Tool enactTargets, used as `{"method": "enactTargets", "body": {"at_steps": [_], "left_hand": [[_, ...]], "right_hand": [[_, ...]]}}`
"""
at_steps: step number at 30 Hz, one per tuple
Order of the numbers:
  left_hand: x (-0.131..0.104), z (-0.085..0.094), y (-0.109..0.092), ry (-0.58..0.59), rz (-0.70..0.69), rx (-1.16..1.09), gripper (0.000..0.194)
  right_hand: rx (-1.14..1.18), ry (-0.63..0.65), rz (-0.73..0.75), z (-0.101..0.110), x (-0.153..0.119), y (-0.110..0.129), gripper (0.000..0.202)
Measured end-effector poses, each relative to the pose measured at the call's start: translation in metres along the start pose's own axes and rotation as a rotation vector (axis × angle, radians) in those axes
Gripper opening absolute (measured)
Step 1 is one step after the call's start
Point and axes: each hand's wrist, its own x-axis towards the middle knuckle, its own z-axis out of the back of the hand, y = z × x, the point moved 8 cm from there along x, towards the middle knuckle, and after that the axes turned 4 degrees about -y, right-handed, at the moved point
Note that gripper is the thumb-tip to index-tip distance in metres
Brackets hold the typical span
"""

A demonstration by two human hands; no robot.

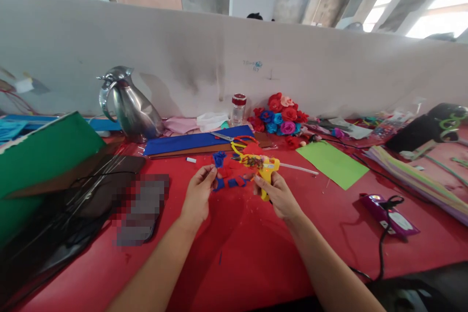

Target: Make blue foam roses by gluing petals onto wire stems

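Observation:
Pinched in the fingers of my left hand [200, 190] is a small blue paper flower [219, 159], its petals upward. My right hand [278, 194] is wrapped round the handle of a yellow hot glue gun [269, 171]. A clear glue stick [300, 169] sticks out of the gun's back. The nozzle points left toward the flower, with a gap between them; stringy residue coats the gun's front. Blue paper pieces [237, 182] and red scraps lie on the red table just beyond my hands. Scissors with yellow-orange handles [234, 142] lie behind the gun.
A steel jug [133, 107], a red-lidded jar [238, 109] and a bunch of paper roses [280, 116] stand along the white partition [175, 58]. Green paper [332, 163] and a purple power strip [389, 215] with a black cord lie right. A blurred-out phone [144, 209] lies left.

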Motion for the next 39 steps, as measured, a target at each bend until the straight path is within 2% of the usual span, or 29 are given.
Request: {"method": "enactTargets", "body": {"at_steps": [5, 10, 15, 19, 25, 30, 39], "left_hand": [[-0.001, 0.001, 0.005, -0.018, 0.083, -0.042, 0.029], [-0.002, 0.001, 0.005, -0.021, 0.08, -0.017, 0.031], [-0.003, -0.001, 0.005, -0.007, 0.085, -0.003, 0.033], [-0.004, -0.002, 0.004, 0.001, 0.068, 0.011, 0.03], [-0.004, -0.003, 0.006, 0.008, 0.069, 0.031, 0.03], [-0.004, -0.004, 0.007, 0.016, 0.078, 0.033, 0.032], [-0.004, -0.005, 0.007, 0.034, 0.058, 0.05, 0.032]], "right_hand": [[-0.099, -0.041, 0.004, 0.002, 0.001, -0.007, 0.035], [-0.051, -0.068, 0.041, 0.003, 0.001, -0.006, 0.032], [-0.096, 0.022, 0.075, -0.005, 0.002, -0.009, 0.028], [-0.167, -0.018, 0.108, -0.001, 0.005, -0.015, 0.024], [-0.182, 0.01, 0.121, -0.003, 0.006, -0.016, 0.033], [-0.181, 0.007, 0.159, -0.005, 0.006, -0.012, 0.031], [-0.249, -0.019, 0.134, 0.001, 0.008, -0.017, 0.032]]}}
